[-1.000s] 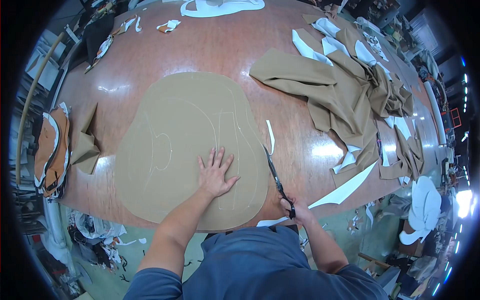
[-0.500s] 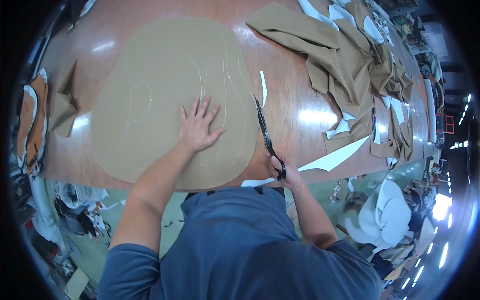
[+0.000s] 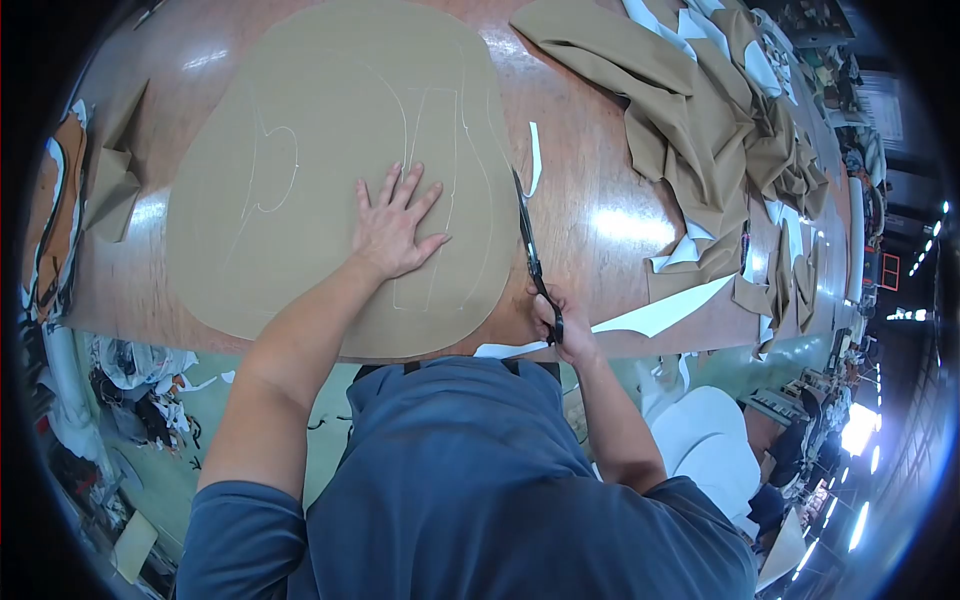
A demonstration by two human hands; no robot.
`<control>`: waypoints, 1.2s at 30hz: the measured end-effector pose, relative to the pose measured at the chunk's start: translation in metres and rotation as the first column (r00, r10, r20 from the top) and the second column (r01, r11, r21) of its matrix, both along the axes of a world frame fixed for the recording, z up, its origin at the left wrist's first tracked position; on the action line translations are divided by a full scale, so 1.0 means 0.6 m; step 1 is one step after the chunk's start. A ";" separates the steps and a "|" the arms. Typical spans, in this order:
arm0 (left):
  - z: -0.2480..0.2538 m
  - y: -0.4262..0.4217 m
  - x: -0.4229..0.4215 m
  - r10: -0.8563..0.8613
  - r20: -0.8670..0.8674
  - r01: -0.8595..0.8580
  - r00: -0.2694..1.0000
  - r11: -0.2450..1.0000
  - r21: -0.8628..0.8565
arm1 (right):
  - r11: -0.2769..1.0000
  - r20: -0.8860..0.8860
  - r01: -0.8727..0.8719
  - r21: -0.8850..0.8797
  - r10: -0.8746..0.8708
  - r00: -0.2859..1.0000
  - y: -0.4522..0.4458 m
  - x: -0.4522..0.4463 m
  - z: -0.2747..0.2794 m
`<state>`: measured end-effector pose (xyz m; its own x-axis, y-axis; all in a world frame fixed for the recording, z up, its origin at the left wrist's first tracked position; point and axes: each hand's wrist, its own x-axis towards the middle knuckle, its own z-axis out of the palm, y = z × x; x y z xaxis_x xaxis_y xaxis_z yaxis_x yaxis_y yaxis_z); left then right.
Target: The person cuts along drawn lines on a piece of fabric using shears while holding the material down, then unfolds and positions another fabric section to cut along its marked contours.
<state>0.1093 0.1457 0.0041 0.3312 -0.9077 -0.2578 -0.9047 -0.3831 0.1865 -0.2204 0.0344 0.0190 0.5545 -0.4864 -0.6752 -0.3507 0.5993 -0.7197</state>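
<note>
While the left hand (image 3: 392, 238) lies flat near the middle of the frame with its fingers spread apart, the right hand (image 3: 570, 328), lower and to the right, has its fingers closed around the black handles of a pair of scissors (image 3: 533, 258). Beneath the left palm is a broad, rounded tan sheet (image 3: 320, 240), laid flat across the left and centre of the frame on a glossy brown desk (image 3: 585, 150) and marked with pale drawn lines (image 3: 297, 165). The scissors point up the frame, their tips at the sheet's right edge; whether the blades are fully together there is hard to tell. Just right of the tips lies a thin white strip (image 3: 535, 158), and a longer white offcut (image 3: 665, 310) runs from near the right hand toward a crumpled heap of tan material (image 3: 690, 140) in the upper right. At the left sits a folded tan scrap (image 3: 116, 188), with orange pieces (image 3: 64, 195) farther out. Below the desk, rounded white sheets (image 3: 705, 440) show at lower right.
</note>
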 end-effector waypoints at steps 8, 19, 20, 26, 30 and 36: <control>-0.006 0.002 0.000 -0.004 0.002 0.004 1.000 1.000 -0.008 | 0.998 0.001 0.060 0.035 -0.060 0.998 0.002 0.003 -0.011; -0.003 0.001 0.001 -0.004 -0.013 0.004 1.000 1.000 0.004 | 0.998 -0.034 0.054 0.007 -0.054 0.998 0.003 0.005 -0.005; -0.003 0.000 0.002 -0.005 -0.011 0.005 1.000 1.000 0.009 | 0.998 -0.030 0.062 0.014 -0.062 0.998 0.001 0.003 -0.006; 0.001 0.000 0.002 -0.007 -0.009 0.008 1.000 1.000 0.030 | 0.999 -0.099 -0.009 -0.033 0.006 0.995 -0.011 -0.006 -0.006; -0.002 0.001 0.003 -0.006 -0.007 0.006 1.000 1.000 0.029 | 0.999 -0.105 -0.032 -0.036 0.028 0.994 -0.021 -0.012 -0.005; -0.002 0.001 0.002 -0.006 -0.003 0.006 1.000 1.000 0.025 | 0.995 -0.130 -0.065 -0.076 0.054 0.990 -0.033 -0.014 0.001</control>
<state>0.1107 0.1463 0.0031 0.3252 -0.9027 -0.2816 -0.9064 -0.3825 0.1793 -0.2288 0.0149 0.0196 0.4959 -0.5106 -0.7024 -0.4760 0.5167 -0.7117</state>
